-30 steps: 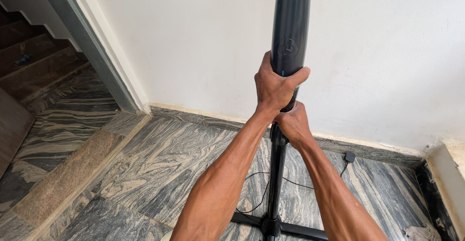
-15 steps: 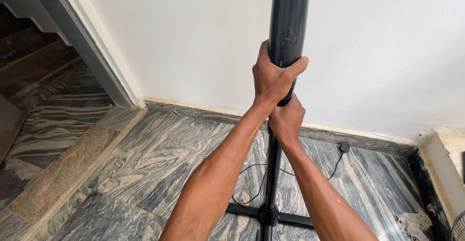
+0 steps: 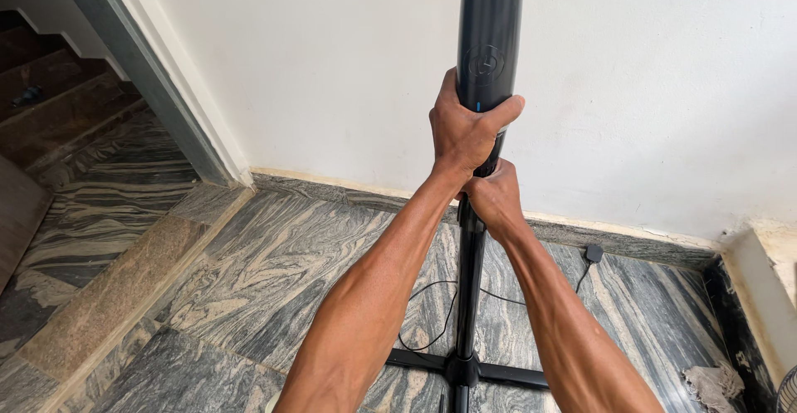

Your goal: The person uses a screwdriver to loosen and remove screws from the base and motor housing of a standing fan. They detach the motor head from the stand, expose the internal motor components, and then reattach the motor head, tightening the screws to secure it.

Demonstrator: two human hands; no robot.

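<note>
A tall black stand rises in front of me, with a thick black upper tube [image 3: 490, 31] above a thinner pole [image 3: 467, 297]. The pole runs down to a cross-shaped base [image 3: 462, 370] on the marble floor. My left hand [image 3: 463, 135] wraps around the bottom end of the thick tube. Just below it, my right hand [image 3: 495, 200] grips the thin pole. Both forearms reach up from the bottom of the view.
A thin black cable [image 3: 432, 313] loops across the floor to a small black plug [image 3: 594, 253] by the white wall [image 3: 664, 89]. A rag [image 3: 707, 384] lies at the bottom right. A grey door frame [image 3: 158, 89] and stairs [image 3: 58, 106] stand at the left.
Both hands keep the same grip on the stand. The view has shifted slightly, so the base sits a little higher in the picture.
</note>
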